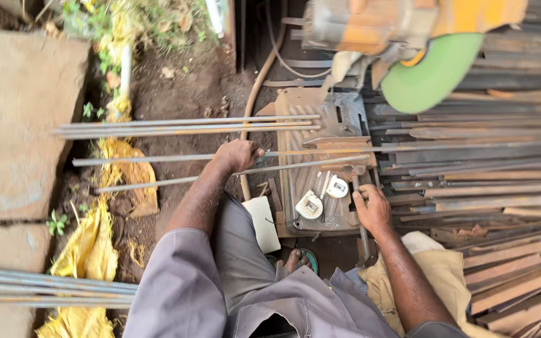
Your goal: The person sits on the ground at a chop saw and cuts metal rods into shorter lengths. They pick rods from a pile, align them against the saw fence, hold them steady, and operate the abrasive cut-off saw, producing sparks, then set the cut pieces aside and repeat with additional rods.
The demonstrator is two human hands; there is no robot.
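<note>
My left hand (236, 154) is closed around a thin steel rod (158, 157) that runs left to right across the base of a chop saw (320, 169). A second rod (158, 183) lies just below it. My right hand (372, 209) grips the vise handle (362, 235) at the near right corner of the saw base. The saw's green cutting disc (432, 75) and orange motor housing (402, 22) are raised above the base. Two white tape measures (320, 197) lie on the base between my hands.
More steel rods (183, 127) lie across the ground to the left, and a bundle (45, 288) sits at lower left. Flat steel bars and angle pieces (496, 181) are stacked on the right. Yellow sacking (89, 250) and a concrete slab (14, 119) are at left.
</note>
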